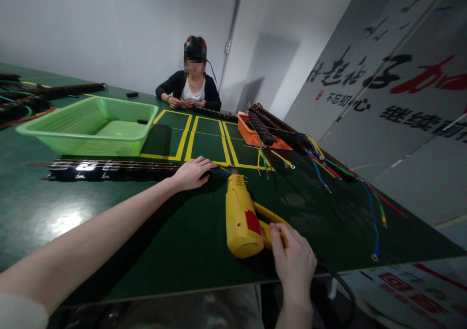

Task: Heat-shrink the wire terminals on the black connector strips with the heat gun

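My right hand is closed round the handle of a yellow electric drill that lies on the green table, its tip pointing away from me. My left hand rests with curled fingers on the right end of a long black cable chain stretched across the table. The drill's tip lies close to that hand. Whether the left hand grips the chain or only presses on it is unclear.
A green plastic basket stands at the left. An orange tray with black chain and coloured wires lies at the right. A person sits across the table, working with both hands. Yellow tape marks rectangles mid-table.
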Motion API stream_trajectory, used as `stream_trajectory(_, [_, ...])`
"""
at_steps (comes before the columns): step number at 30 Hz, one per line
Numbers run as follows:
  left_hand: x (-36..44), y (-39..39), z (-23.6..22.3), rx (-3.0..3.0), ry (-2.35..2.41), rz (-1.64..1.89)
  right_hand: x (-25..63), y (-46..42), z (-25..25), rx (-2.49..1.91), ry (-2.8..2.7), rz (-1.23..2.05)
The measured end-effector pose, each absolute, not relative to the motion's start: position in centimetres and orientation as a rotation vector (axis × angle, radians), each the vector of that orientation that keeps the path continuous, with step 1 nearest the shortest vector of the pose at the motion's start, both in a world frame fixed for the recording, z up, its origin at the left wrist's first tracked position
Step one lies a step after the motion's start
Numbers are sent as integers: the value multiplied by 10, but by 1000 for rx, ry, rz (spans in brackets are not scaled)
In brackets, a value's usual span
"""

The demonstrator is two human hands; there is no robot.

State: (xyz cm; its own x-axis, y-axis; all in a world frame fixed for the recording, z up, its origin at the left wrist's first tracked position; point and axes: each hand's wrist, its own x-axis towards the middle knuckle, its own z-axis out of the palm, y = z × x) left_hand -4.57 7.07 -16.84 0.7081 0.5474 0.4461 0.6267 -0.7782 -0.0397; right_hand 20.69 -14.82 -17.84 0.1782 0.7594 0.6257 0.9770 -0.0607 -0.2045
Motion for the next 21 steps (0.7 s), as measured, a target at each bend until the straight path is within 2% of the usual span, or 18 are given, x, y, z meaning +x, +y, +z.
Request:
stream_trajectory(9, [-47, 70, -170, -2745, -982, -617, 245, -151, -183, -1922, -1539, -638])
stream_trajectory(21, [-46, 70, -167, -2767, -1023, -542, 241, -154, -182, -1876, -1617, -703])
